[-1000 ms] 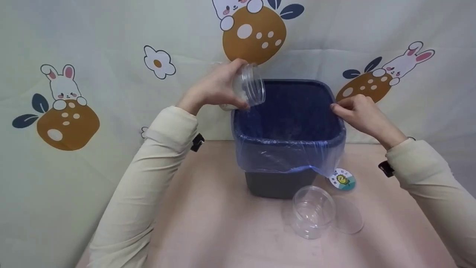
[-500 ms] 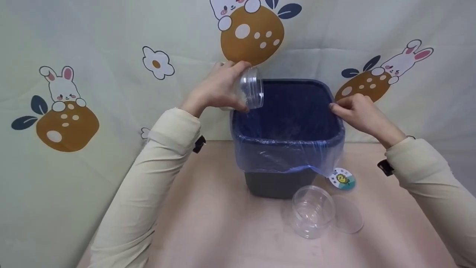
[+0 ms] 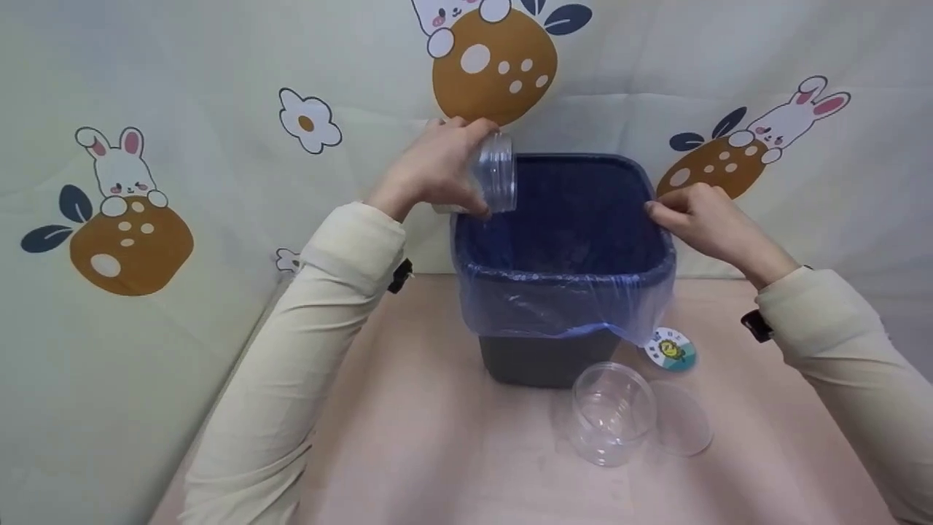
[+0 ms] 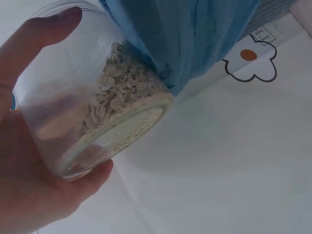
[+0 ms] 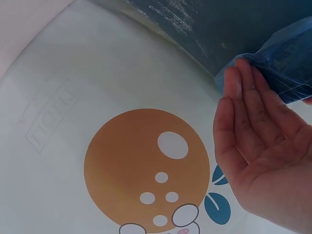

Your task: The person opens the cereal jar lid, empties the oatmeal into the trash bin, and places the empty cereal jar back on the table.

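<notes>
My left hand (image 3: 437, 168) grips a clear plastic jar (image 3: 497, 171), tipped onto its side with its mouth over the bin's left rim. In the left wrist view, pale dry flakes (image 4: 117, 87) lie along the jar's lower side near its base. A dark bin (image 3: 543, 361) stands lined with a translucent blue bag (image 3: 539, 302) folded over its rim. At the right rim, the thumb and fingers of my right hand (image 3: 700, 219) pinch the bagged edge. The right wrist view shows those fingers (image 5: 248, 107) against the outside of the bag.
In front of the bin stands a second clear plastic jar (image 3: 612, 415), without a lid. Beside it lies a clear disc-shaped lid (image 3: 683, 421). A round sticker-like label (image 3: 672, 351) is near the bin's right side. A cartoon-print cloth (image 3: 219, 109) hangs behind the pink table (image 3: 408, 437).
The left hand has turned the jar a little, so its mouth now shows nearly edge-on, and the left forearm has shifted slightly right. The right hand stays at the rim.
</notes>
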### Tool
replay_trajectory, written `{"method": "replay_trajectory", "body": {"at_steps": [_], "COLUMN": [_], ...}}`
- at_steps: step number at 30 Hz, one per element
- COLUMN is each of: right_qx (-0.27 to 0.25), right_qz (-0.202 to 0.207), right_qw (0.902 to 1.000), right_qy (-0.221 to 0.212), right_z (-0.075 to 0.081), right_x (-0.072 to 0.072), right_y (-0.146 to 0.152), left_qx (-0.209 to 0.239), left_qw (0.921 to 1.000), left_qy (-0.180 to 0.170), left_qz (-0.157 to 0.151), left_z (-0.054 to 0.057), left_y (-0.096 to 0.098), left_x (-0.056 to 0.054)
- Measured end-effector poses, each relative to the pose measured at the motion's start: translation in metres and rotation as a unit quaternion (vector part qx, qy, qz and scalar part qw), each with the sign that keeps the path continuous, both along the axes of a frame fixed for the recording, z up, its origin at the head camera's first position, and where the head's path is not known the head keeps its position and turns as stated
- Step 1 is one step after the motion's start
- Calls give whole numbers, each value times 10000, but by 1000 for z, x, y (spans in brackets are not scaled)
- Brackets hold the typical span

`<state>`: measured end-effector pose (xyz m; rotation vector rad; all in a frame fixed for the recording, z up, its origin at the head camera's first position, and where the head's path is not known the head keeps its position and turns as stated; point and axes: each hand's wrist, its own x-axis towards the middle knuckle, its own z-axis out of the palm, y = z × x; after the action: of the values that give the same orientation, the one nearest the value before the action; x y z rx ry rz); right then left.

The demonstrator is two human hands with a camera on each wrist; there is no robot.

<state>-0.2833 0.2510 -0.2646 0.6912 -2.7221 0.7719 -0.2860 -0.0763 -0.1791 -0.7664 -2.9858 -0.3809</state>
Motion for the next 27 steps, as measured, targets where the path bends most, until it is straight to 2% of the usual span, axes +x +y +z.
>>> {"method": "replay_trajectory", "body": {"at_steps": [8,27], "right_qx": [31,-108], "right_qz": [13,-115], "right_qw": [10000,9997], "right_qy": [-88,-183], "right_z": [-1,0], "right_x": [-1,1], "right_y": [2,0], "left_qx": [-169,-637], "left_qw": [9995,9975], "left_qy": [-157,-312], "left_qz": [209,45], "left_z": [3,12], "left_y": [4,12], "left_x": [1,0]}}
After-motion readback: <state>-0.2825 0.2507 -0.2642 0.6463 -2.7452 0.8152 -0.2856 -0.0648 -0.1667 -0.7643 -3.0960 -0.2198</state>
